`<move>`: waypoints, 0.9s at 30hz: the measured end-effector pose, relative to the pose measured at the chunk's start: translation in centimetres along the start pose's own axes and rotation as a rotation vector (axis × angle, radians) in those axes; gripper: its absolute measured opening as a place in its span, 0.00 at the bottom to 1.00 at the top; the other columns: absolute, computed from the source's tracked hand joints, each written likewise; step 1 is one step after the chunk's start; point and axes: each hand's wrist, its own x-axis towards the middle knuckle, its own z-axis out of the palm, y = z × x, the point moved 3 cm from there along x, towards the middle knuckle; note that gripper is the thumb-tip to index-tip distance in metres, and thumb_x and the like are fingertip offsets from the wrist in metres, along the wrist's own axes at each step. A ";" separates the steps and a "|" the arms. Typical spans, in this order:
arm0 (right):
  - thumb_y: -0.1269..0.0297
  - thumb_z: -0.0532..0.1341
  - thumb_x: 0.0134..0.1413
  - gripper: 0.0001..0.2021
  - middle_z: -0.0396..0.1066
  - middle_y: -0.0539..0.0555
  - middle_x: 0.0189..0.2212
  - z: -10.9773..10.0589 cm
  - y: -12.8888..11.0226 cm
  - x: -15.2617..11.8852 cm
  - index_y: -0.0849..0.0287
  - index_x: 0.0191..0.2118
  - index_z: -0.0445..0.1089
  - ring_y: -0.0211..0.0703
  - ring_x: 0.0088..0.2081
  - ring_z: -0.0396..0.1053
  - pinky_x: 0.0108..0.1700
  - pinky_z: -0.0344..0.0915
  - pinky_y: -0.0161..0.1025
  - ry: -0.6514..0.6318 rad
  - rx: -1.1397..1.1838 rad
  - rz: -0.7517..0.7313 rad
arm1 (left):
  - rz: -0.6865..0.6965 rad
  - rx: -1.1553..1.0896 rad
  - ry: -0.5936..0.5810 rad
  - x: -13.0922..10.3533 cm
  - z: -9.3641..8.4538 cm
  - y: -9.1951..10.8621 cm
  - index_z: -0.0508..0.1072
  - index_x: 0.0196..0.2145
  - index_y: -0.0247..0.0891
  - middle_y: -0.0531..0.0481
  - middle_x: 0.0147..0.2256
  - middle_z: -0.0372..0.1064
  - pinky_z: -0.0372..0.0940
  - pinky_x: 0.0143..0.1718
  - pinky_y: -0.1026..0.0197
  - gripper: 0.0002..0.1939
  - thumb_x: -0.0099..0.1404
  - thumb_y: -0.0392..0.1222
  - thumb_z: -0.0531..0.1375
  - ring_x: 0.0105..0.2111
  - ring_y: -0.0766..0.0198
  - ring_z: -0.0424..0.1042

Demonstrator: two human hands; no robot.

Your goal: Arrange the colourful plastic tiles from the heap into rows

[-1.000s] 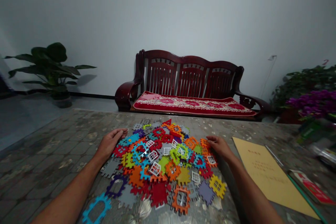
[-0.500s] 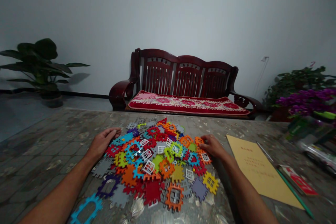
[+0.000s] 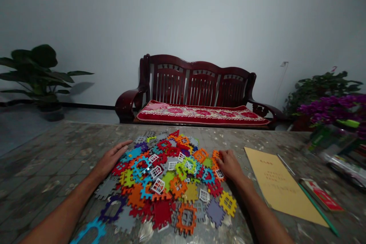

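Note:
A low heap of toothed plastic building tiles (image 3: 165, 213) in many colours lies on the table, some of them solid and some with openings. Small white window frames (image 3: 158, 185) are scattered over it. My left hand (image 3: 113, 157) rests along the heap's left edge, fingers stretched out, near a light-blue tile (image 3: 134, 154) and holding nothing. On the opposite side, my right hand (image 3: 228, 164) lies against the edge with bent fingers at an orange tile (image 3: 216, 154); its fingertips are partly hidden, and no tile is lifted.
Right of the heap lie a yellow paper sheet (image 3: 281, 187) with writing, a thin pen (image 3: 286, 164), a green pencil (image 3: 318, 209) and a red-and-white packet (image 3: 323, 195). A bottle (image 3: 337, 137) and purple flowers (image 3: 328, 110) stand far right. Behind the table is a wooden bench (image 3: 197, 87).
The fingers of my left hand have straightened along the heap. My right hand has turned slightly, its fingers drawn closer together over the orange tile. The view has shifted a little.

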 end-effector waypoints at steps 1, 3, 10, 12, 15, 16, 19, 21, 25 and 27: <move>0.59 0.57 0.64 0.20 0.71 0.64 0.52 0.1 -0.4 -0.4 0.62 0.57 0.73 0.51 0.53 0.71 0.53 0.64 0.39 0.004 -0.013 0.009 | 0.027 0.050 -0.027 0.1 0.2 0.2 0.81 0.54 0.41 0.41 0.57 0.78 0.67 0.61 0.45 0.38 0.56 0.71 0.60 0.58 0.42 0.75; 0.59 0.57 0.64 0.19 0.71 0.64 0.52 0.2 -1.0 -1.2 0.62 0.56 0.73 0.52 0.54 0.70 0.53 0.63 0.39 0.014 -0.025 0.022 | 0.097 0.139 -0.082 0.3 0.5 0.7 0.82 0.53 0.41 0.40 0.59 0.77 0.63 0.64 0.43 0.40 0.55 0.74 0.59 0.60 0.41 0.73; 0.54 0.60 0.60 0.20 0.74 0.63 0.48 0.7 -0.4 -1.2 0.62 0.51 0.75 0.54 0.49 0.72 0.49 0.67 0.41 0.004 0.086 -0.055 | 0.065 0.104 -0.181 0.7 0.1 1.8 0.85 0.47 0.43 0.41 0.54 0.81 0.63 0.64 0.44 0.38 0.53 0.75 0.61 0.58 0.41 0.75; 0.50 0.62 0.57 0.22 0.76 0.62 0.47 0.4 0.7 -0.3 0.60 0.50 0.76 0.55 0.48 0.73 0.49 0.68 0.43 0.022 0.200 -0.045 | 0.003 0.017 -0.101 0.6 -0.4 1.8 0.84 0.48 0.42 0.40 0.53 0.81 0.66 0.62 0.44 0.37 0.55 0.73 0.62 0.57 0.41 0.76; 0.50 0.63 0.53 0.25 0.76 0.63 0.50 -0.3 2.8 1.5 0.59 0.53 0.76 0.58 0.50 0.74 0.53 0.69 0.49 0.095 0.361 -0.025 | -0.027 -0.064 -0.014 0.3 -0.7 1.6 0.84 0.47 0.41 0.40 0.53 0.81 0.66 0.62 0.44 0.35 0.54 0.70 0.63 0.57 0.42 0.76; 0.50 0.63 0.52 0.26 0.76 0.63 0.50 -0.5 3.6 2.0 0.59 0.54 0.76 0.59 0.51 0.73 0.55 0.69 0.51 0.115 0.389 -0.027 | -0.034 -0.075 -0.007 0.2 -0.7 1.6 0.84 0.46 0.41 0.40 0.52 0.82 0.66 0.61 0.44 0.34 0.53 0.70 0.64 0.56 0.42 0.77; 0.52 0.65 0.49 0.29 0.76 0.62 0.52 -0.5 5.3 3.4 0.58 0.57 0.75 0.59 0.52 0.73 0.56 0.69 0.53 0.123 0.429 -0.062 | -0.064 -0.087 -0.006 -0.1 -0.5 1.5 0.85 0.44 0.42 0.41 0.49 0.84 0.70 0.58 0.45 0.32 0.51 0.68 0.67 0.52 0.43 0.80; 0.55 0.65 0.48 0.31 0.75 0.60 0.54 -0.2 6.1 4.0 0.57 0.59 0.73 0.57 0.52 0.74 0.56 0.69 0.53 0.105 0.457 -0.083 | -0.080 -0.105 0.009 -0.3 -0.5 1.7 0.85 0.43 0.41 0.40 0.47 0.84 0.71 0.56 0.46 0.32 0.49 0.68 0.67 0.50 0.43 0.81; 0.59 0.64 0.49 0.32 0.75 0.60 0.57 0.4 6.7 4.8 0.58 0.62 0.71 0.55 0.53 0.74 0.58 0.69 0.53 0.083 0.458 -0.119 | -0.095 -0.090 0.025 -0.6 -0.7 2.4 0.84 0.41 0.39 0.38 0.48 0.84 0.72 0.55 0.47 0.33 0.48 0.69 0.67 0.50 0.42 0.81; 0.61 0.63 0.51 0.30 0.75 0.60 0.57 0.6 6.5 4.9 0.58 0.61 0.72 0.55 0.55 0.73 0.61 0.67 0.53 0.068 0.418 -0.139 | -0.093 -0.063 0.020 -0.7 -0.7 2.6 0.84 0.41 0.39 0.38 0.48 0.84 0.71 0.56 0.47 0.34 0.48 0.69 0.67 0.51 0.42 0.80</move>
